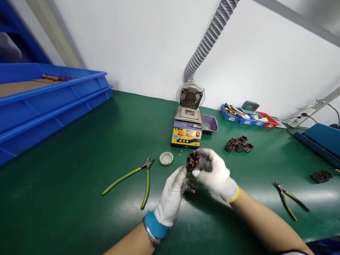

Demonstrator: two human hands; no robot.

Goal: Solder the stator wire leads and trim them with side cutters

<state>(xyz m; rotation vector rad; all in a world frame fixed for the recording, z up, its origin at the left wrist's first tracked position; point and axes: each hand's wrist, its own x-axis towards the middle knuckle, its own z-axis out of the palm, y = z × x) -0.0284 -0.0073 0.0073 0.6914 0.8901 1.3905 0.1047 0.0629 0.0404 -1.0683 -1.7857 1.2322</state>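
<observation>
My right hand (216, 173), in a white glove with a yellow cuff, grips a dark motor stator (193, 160) by its outer side. The stator's open end, ringed with copper windings, faces left. My left hand (174, 189), in a white glove with a blue cuff and darkened fingertips, pinches at the stator's left edge; what lies between its fingertips is too small to make out. Left of the hands, green-handled cutting pliers (147, 164) lie spread. A small round white dish (166, 158) sits just beyond my left hand.
A solder pot with a yellow front panel (186, 136) stands behind the hands under a grey duct (209, 37). Several stators (239, 144) and another pair of pliers (284, 193) lie to the right. Blue crates (55, 106) are stacked at left; small bins (247, 119) line the back.
</observation>
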